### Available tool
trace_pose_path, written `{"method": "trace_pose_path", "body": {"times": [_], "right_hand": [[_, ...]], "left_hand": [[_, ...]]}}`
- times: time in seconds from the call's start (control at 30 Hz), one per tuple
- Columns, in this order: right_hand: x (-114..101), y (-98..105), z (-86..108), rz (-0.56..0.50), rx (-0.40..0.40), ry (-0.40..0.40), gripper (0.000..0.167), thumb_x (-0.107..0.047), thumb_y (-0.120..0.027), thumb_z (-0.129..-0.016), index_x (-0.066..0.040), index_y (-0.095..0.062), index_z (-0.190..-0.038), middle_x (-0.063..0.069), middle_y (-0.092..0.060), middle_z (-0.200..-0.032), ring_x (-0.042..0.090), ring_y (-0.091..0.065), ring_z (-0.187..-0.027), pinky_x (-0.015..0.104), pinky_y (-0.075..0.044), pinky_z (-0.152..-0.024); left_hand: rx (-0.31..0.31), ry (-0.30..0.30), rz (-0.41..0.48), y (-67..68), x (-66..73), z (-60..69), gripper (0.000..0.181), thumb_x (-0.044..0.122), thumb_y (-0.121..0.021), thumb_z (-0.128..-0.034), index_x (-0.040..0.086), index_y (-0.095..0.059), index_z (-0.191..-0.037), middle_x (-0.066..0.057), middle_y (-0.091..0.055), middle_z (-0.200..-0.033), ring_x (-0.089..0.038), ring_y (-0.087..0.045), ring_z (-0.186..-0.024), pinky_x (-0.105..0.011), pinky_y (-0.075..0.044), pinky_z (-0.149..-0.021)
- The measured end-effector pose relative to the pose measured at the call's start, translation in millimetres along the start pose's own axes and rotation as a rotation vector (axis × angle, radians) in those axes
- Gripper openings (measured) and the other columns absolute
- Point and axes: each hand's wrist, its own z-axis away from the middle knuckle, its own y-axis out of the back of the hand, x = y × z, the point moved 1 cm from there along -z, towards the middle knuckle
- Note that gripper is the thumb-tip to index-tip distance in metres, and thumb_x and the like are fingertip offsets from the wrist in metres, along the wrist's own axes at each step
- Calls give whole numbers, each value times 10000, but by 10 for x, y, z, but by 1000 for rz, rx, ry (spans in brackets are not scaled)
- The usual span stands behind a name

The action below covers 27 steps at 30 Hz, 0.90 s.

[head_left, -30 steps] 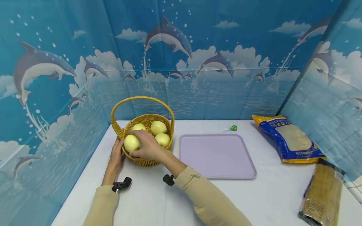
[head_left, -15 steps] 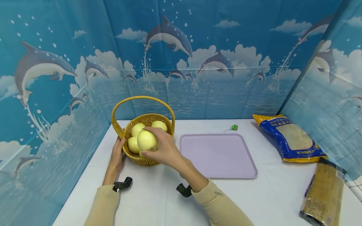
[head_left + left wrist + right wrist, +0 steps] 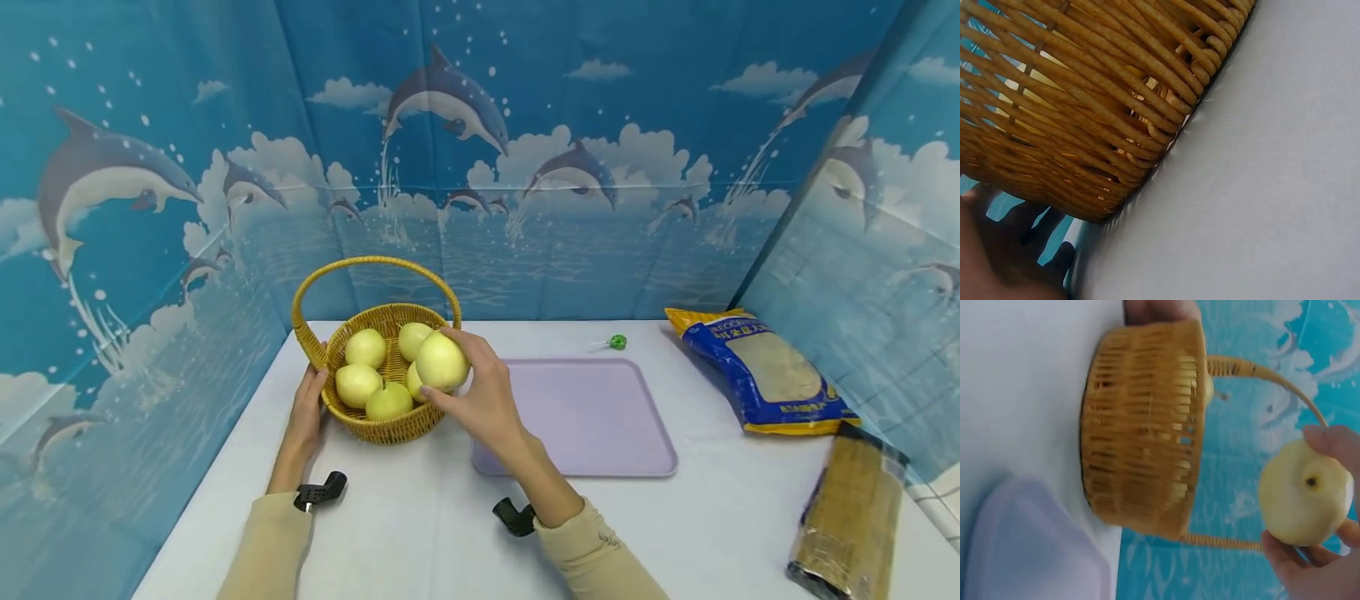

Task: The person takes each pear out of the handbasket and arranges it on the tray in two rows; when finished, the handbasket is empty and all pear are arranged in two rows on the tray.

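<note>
My right hand (image 3: 483, 396) pinches a round yellow-green pear (image 3: 441, 362) between thumb and fingers, over the right rim of a wicker basket (image 3: 397, 429). The right wrist view shows the held pear (image 3: 1304, 494) end-on, its dark dimple facing the camera and clear of the basket wall (image 3: 1141, 431). Several more pears (image 3: 358, 385) lie inside the basket; one is partly covered by the held one. My left hand (image 3: 303, 417) rests against the basket's left side near the foot of the handle. Its fingers (image 3: 1041, 228) show beside the weave in the left wrist view.
A lilac tray (image 3: 577, 417) lies right of the basket. Behind it is a green-wrapped lollipop (image 3: 617, 342). A blue and yellow bag (image 3: 772, 375) and a brown package in clear wrap (image 3: 851, 517) lie at the right. The basket's tall arched handle (image 3: 375, 260) stands upright.
My right hand has lifted a pear from the basket's left side and carried it right, to above the right rim. The left hand has stayed at the basket's side.
</note>
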Motion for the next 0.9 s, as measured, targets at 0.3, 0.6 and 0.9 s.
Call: {"method": "trace_pose_path", "body": {"times": [0.3,0.6,0.9], "right_hand": [[306,275,-79,-46,136,-106,743,-233,-944,-781,-197,-625,-1451,30,-660,-1393,223,-649,-1253,472,-611,-939],[818,283,27,68,92,-358,726,-266,-941,-782,-107,-634,-1420,103,-694,-1369,318,-673,-1209,524,-581,-940],[1066,139,98,130,-12,-388,746,-179,-945,-777,-71,-612,-1436,183,-686,-1362,406,-658,-1221,582,-532,-1008]], "left_hand": [[-1,-16,-1,-12,-19,9,619,424,-334,-1150,256,-136,-1713,11,-142,-1779,-224,-113,-1642,-510,-86,-1331],[-1,-13,-11,-15,-18,-5,619,411,-326,-1149,252,-128,-1714,-9,-141,-1780,-242,-121,-1642,-520,-90,-1329],[7,-8,-13,-9,-11,-8,605,399,-318,-1152,253,-142,-1712,-3,-164,-1775,-223,-151,-1636,-484,-116,-1331]]}}
